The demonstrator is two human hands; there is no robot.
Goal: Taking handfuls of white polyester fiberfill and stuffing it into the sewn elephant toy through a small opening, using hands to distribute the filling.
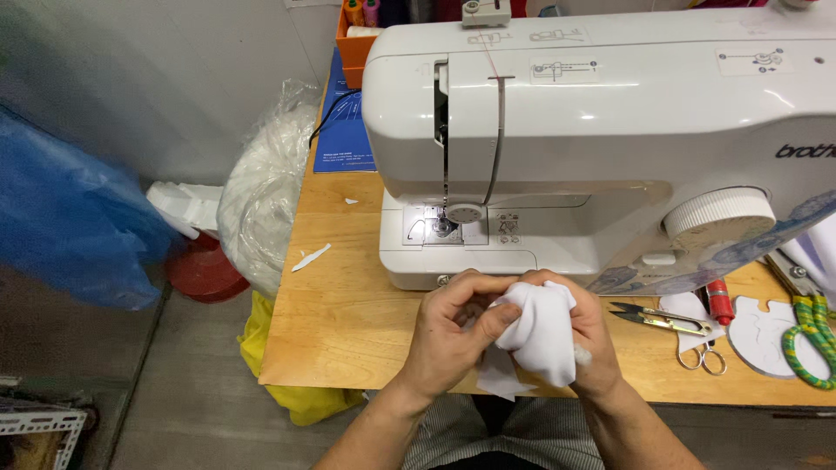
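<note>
White fabric piece (542,335) bunched tight in both fists, left hand (453,335) pinching, right hand (592,335) cupping: likely to bulge or tear if squeezed harder.

White cloth (542,335), white sewing machine (610,130), tan wood counter (348,322), green-yellow braided scissor handles (805,339), blue bag (70,218)

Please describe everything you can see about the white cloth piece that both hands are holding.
The white cloth piece looks like soft fabric, bunched into a rounded lump with a flat flap hanging below. The left hand pinches its left side with the thumb; the right hand cups it from behind. It is held above the wooden table edge, before the sewing machine.
</note>
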